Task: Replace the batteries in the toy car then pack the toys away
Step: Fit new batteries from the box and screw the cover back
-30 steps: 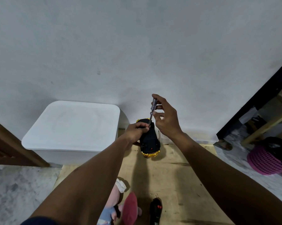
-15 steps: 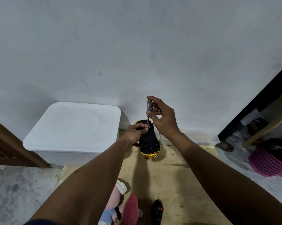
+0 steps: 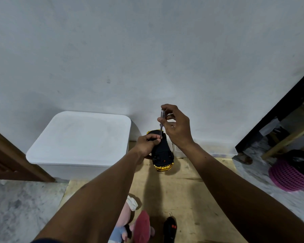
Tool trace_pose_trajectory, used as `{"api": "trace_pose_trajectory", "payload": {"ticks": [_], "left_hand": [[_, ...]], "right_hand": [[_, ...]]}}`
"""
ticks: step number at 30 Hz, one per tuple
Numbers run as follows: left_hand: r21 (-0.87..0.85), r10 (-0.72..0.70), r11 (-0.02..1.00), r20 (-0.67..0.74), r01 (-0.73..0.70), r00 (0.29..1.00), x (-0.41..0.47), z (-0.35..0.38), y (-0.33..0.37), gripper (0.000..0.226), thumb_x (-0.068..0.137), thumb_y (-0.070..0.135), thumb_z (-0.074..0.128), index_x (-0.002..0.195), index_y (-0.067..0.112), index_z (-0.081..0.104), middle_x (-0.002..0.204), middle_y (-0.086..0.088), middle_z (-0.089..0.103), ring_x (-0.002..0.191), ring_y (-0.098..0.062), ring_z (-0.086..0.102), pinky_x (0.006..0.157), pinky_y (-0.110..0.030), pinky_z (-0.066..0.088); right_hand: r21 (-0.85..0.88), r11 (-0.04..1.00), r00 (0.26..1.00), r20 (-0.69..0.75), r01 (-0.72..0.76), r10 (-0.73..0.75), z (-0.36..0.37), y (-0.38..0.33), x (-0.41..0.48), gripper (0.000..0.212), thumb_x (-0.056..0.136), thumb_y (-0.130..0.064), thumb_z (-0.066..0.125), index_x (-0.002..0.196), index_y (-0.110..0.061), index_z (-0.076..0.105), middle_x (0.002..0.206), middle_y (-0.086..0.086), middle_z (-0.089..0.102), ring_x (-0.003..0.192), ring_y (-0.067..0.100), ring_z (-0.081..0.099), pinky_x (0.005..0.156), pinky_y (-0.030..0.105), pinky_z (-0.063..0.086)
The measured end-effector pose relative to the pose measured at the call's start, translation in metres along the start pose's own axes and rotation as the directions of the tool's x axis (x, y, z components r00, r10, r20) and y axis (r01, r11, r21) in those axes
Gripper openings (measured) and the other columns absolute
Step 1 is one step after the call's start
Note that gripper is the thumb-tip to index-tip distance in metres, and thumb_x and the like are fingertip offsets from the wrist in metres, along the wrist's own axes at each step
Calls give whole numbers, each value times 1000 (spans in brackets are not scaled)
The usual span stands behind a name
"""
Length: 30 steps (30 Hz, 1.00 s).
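The left hand grips the car, underside up, just right of the white bin. The right hand pinches the screwdriver upright in its fingers, tip on the car. A plush and a remote lie on the floor.

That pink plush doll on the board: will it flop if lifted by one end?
The plush doll looks like soft stuffed fabric, so it will probably sag when lifted by one end. It is likely light for its size. Lying flat on the wooden board, it seems unlikely to roll.
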State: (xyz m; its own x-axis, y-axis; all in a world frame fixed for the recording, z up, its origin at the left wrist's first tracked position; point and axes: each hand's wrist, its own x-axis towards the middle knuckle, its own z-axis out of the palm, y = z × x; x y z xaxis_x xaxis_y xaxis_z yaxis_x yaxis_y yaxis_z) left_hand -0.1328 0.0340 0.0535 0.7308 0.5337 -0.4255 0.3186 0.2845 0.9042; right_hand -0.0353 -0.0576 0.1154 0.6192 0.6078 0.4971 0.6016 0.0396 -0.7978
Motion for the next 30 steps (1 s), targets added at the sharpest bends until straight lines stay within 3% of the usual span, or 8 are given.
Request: {"api": "trace_pose_trajectory", "payload": {"ticks": [2, 4, 9, 13, 20, 24, 30], "left_hand": [[6, 1, 1000, -6, -1, 1000, 0, -3, 0, 12, 96, 21, 64, 105, 25, 70, 99, -1, 68, 81, -16, 63, 52, -26, 52], [9, 2, 1000, -13, -1, 1000, -1, -6, 1, 11, 96, 21, 64, 102, 27, 70, 98, -2, 68, 81, -17, 63, 53, -26, 52], [31, 0, 1000, 3, 0, 1000, -3, -10, 1, 11, 97, 21, 62, 104, 26, 69, 97, -1, 67, 80, -15, 62, 57, -26, 52], [44, -5, 999, 19, 4, 1000, -5, -10, 2, 15, 99, 19, 57, 106, 26, 69, 98, -2, 67, 80, -17, 62, 52, -25, 51], [58, -18, 998, 47, 16, 999, -6, -7, 5, 26, 101, 11, 48, 110, 27, 67, 103, -6, 67, 84, -24, 62, 58, -32, 54], [64, -18, 998, 48, 15, 999, -6, -7, 3, 26, 101, 12, 48, 106, 28, 68, 104, -6, 67, 83, -24, 62, 61, -34, 56], [68, -18, 998, 39, 16, 999, -7, -10, 3, 27, 100, 10, 47, 104, 27, 68, 98, -5, 67, 79, -23, 61, 58, -31, 54]], "right_hand": [[21, 1000, 1000, 10, -11, 11, -1, 2, -1, 34, 91, -4, 66, 119, -21, 58, 105, -9, 64, 93, 8, 68, 72, 29, 62], [37, 999, 999, 7, -38, 38, -1, 4, -1, 37, 91, 0, 63, 119, -23, 56, 106, -6, 66, 91, 12, 70, 73, 34, 62], [-6, 1000, 1000, 7, 24, -24, -3, 4, 0, 37, 84, -4, 75, 117, -14, 61, 99, -7, 64, 86, 9, 64, 71, 25, 59], [43, 998, 996, 84, -35, 31, -4, 2, 1, 38, 88, 2, 66, 121, -16, 57, 110, -3, 67, 91, 13, 69, 77, 29, 60], [-3, 1000, 996, 84, 26, -25, -7, 0, 0, 41, 84, 0, 71, 120, -17, 61, 102, -13, 64, 90, 9, 64, 74, 30, 59], [30, 999, 993, 117, -19, 16, -7, -1, -1, 46, 88, 5, 61, 126, -20, 57, 110, -2, 68, 94, 14, 69, 78, 27, 59], [15, 1000, 998, 68, 3, -4, -9, -1, -1, 47, 82, 1, 74, 123, -19, 61, 103, -10, 65, 86, 13, 65, 73, 28, 58]]}}
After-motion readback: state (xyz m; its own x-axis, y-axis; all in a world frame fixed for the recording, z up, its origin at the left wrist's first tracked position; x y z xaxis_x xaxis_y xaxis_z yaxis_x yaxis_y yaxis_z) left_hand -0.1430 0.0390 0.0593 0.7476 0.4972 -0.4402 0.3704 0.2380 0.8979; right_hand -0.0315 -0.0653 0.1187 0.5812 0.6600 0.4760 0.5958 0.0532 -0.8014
